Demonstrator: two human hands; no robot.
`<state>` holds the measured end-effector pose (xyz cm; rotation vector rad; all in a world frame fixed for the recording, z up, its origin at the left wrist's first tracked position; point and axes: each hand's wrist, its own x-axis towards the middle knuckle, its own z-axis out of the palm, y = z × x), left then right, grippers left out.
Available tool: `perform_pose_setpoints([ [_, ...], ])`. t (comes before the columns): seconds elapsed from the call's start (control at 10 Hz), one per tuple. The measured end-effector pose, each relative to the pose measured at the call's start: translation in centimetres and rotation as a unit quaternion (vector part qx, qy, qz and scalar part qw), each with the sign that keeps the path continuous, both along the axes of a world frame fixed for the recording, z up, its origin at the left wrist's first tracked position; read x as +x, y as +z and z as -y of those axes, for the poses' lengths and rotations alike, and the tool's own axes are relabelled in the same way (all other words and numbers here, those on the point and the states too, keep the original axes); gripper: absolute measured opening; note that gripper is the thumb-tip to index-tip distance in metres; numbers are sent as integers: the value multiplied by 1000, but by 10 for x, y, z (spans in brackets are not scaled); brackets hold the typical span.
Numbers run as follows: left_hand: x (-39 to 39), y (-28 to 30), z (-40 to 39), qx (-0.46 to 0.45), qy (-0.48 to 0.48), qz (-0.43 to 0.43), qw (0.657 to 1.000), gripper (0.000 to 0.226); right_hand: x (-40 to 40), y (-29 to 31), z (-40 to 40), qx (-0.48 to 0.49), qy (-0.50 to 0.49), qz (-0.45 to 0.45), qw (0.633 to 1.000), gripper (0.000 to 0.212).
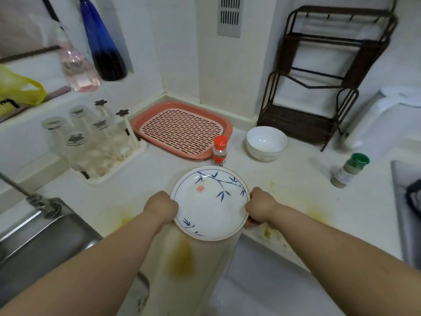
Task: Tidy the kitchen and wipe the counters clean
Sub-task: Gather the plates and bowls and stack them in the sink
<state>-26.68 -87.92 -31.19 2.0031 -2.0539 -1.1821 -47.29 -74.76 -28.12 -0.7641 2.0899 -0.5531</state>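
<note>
Two hands hold the plate (209, 202) over the counter (303, 179) near its front edge: my left hand (161, 207) grips the left rim, my right hand (259, 207) grips the right rim, fingers curled around it. I see the plate face-up, tilted slightly toward me; being round, it has no long axis. Its blue bamboo sprig runs from upper left to right, with a small red seal I cannot read. Behind it stand a red-capped jar (220, 151), label unreadable, a white bowl (266, 142) and a pink tray (182, 130).
</note>
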Motion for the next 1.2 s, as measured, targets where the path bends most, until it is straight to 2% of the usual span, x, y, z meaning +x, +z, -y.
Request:
perform_pose_setpoints([
  [0.3,-126,22,-65,2,-140,-91,986,28,-86,28,-117,7,-145,-48,988,30],
  [0.4,-166,36,-107,48,-141,-130,980,13,-117,38,-162,11,-194,-84,977,12],
  [0.5,-208,51,-157,63,-164,-150,973,14,-147,37,-204,17,-246,-92,965,17],
  [0.7,-261,29,-201,69,-170,-153,971,15,-188,23,-259,57,-236,-129,962,23],
  [0.8,-274,18,-209,63,-164,-127,976,12,-199,17,-266,78,-205,-147,965,12],
  [0.9,-289,8,-210,48,-163,-102,980,12,-212,13,-269,97,-185,-134,969,17],
  [1.0,-297,-1,-207,10,-180,-49,982,23,-217,12,-266,101,-208,-118,966,29],
  [1.1,-299,-3,-209,-4,-200,-6,980,27,-222,0,-265,116,-180,-121,969,27],
  [1.2,-299,-5,-211,-15,-214,31,976,26,-220,-2,-263,99,-199,-99,970,23],
])
